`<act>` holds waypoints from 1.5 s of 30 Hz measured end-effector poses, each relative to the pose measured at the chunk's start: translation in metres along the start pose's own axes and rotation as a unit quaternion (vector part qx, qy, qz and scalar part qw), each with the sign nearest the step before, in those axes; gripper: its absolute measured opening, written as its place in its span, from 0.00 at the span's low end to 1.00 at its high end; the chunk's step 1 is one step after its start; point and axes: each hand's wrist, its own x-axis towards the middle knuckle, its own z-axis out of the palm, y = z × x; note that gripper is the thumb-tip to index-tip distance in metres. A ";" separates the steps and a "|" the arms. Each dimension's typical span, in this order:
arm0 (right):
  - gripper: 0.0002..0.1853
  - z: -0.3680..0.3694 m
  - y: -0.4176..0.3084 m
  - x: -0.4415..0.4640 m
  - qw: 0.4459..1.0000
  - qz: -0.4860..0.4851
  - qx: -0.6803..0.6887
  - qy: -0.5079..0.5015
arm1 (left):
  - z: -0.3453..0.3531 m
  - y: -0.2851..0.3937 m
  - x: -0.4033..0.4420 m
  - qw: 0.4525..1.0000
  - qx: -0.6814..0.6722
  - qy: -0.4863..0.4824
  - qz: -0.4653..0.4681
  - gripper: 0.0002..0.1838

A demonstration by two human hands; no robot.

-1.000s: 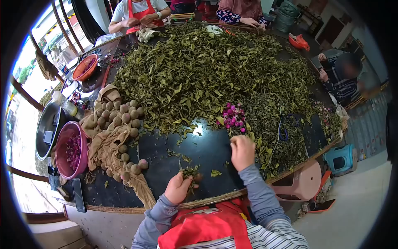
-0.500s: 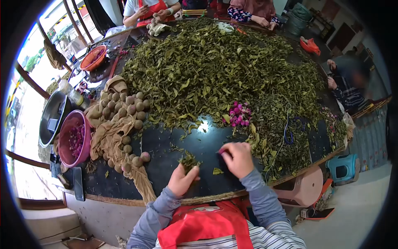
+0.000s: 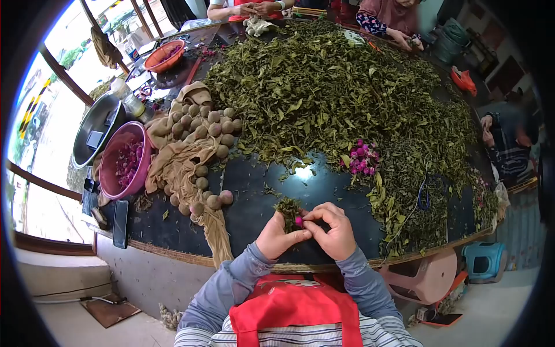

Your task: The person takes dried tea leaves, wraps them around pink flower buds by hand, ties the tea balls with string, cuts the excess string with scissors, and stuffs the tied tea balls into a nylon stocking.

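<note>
At the near table edge, my left hand point(image 3: 278, 237) is closed around a small bunch of green dried leaves point(image 3: 287, 206). My right hand point(image 3: 334, 231) pinches a magenta flower head point(image 3: 299, 221) against the side of that bunch, and the fingertips of both hands meet there. Part of the bunch is hidden by the fingers. Beyond my right hand lies a little heap of magenta flower heads point(image 3: 363, 158), at the edge of a broad pile of loose dried leaves point(image 3: 324, 98).
Left of my hands, round wrapped balls point(image 3: 214, 128) rest on tan cloth point(image 3: 184, 165). Farther left are a pink basin point(image 3: 145, 155) of flowers, a metal basin point(image 3: 87, 151) and a phone point(image 3: 120, 222). An orange basket point(image 3: 153, 65) stands behind. Other people point(image 3: 399, 34) work around the table.
My right hand has brought the magenta flower head leftward to the leaf bunch, and my hands now meet. The camera view has shifted, so the table appears farther right.
</note>
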 end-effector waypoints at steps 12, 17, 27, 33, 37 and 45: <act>0.12 0.012 -0.006 -0.006 0.986 -0.079 -0.143 0.044 | -0.004 0.009 0.004 0.989 -0.105 -0.049 -0.093 0.22; 0.17 0.003 -0.008 -0.004 0.999 0.000 0.029 0.016 | -0.022 0.042 0.004 0.990 0.073 -0.052 -0.105 0.28; 0.15 0.015 -0.033 -0.017 0.984 -0.099 0.007 -0.146 | -0.051 0.050 -0.014 0.950 0.209 -0.212 -0.092 0.32; 0.02 0.030 -0.006 0.013 0.983 0.124 0.121 0.058 | -0.024 0.073 -0.009 0.853 0.456 -0.106 0.228 0.28; 0.03 0.026 -0.025 0.008 0.968 0.166 0.170 0.076 | -0.013 0.020 -0.016 0.967 0.223 -0.118 0.029 0.25; 0.05 0.029 -0.035 0.005 0.949 0.115 0.264 0.127 | 0.003 0.017 -0.002 0.969 -0.227 0.065 -0.079 0.13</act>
